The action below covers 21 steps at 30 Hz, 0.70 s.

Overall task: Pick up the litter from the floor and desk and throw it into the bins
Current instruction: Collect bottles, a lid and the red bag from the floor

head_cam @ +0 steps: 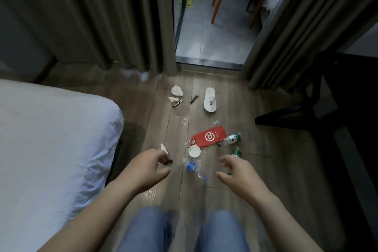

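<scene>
Both hands reached out over the littered floor (266,170) with nothing in them: the left hand (146,166) had its fingers loosely curled, the right hand (238,172) was spread open. A crushed clear bottle with a blue label (193,168) lay on the floor between the two hands, nearest of all the litter. Just beyond that bottle sat a white lid (194,151), then a red paper bag (210,136) with a green-labelled bottle (232,139) touching its right end. A small tissue scrap (164,148) and a dark scrap (167,161) lay by the left fingertips. A sound approach would have been to take the blue-labelled bottle first, gripping its body rather than its cap, and gather nearby scraps in the other hand. No bin was in view.
</scene>
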Available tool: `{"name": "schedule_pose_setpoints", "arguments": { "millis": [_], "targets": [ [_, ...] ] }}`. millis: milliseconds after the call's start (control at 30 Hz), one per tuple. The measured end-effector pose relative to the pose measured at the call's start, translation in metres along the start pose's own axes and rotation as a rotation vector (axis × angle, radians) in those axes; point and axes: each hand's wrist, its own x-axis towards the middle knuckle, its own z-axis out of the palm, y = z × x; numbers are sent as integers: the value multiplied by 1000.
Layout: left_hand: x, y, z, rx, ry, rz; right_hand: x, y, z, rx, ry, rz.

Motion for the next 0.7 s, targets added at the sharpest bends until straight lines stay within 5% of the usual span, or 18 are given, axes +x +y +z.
{"name": "schedule_pose_setpoints", "arguments": {
  "millis": [467,700],
  "targets": [
    [324,-195,293,-21,-67,-10,337,194,284,-195,-76,-101],
    [423,-276,363,163,-68,3,438,242,391,-175,-127,-185]
  ]
}}
